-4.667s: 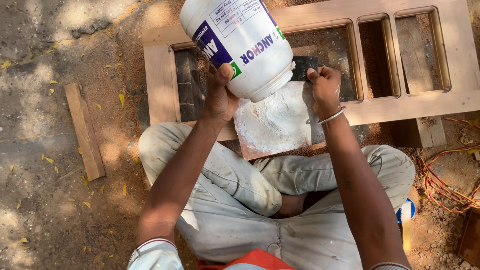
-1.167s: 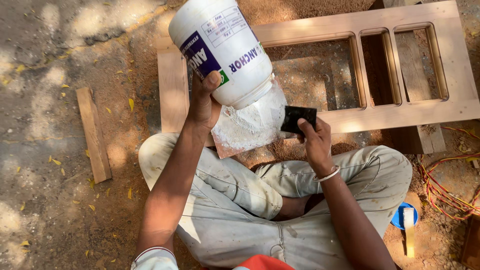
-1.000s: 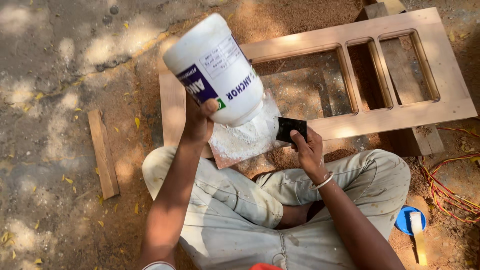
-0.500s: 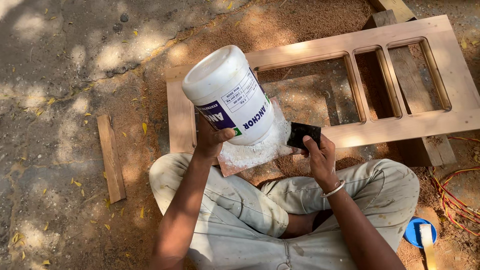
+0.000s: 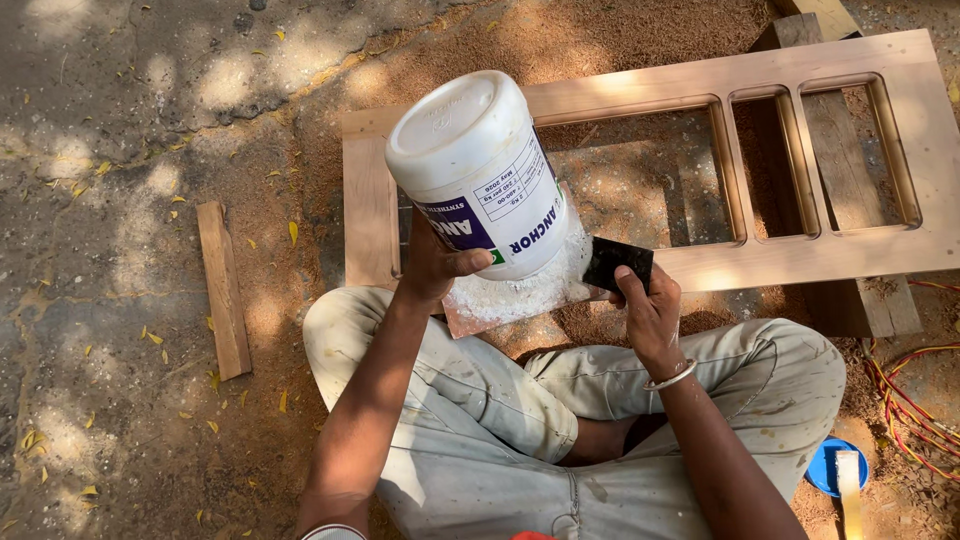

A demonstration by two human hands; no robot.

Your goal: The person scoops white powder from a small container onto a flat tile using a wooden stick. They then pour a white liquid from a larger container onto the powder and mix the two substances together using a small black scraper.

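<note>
Glue tub (image 5: 480,175), gripped in my left hand (image 5: 435,268), now tips lower over the white paste heap (image 5: 520,295), while my right hand (image 5: 648,305) pinches the black scraper (image 5: 617,265) beside it.

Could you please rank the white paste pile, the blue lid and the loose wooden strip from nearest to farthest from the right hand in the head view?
From the right hand:
1. White paste pile, just to its left on the small board.
2. Blue lid, lower right on the ground by the knee.
3. Loose wooden strip, far left on the ground.
</note>
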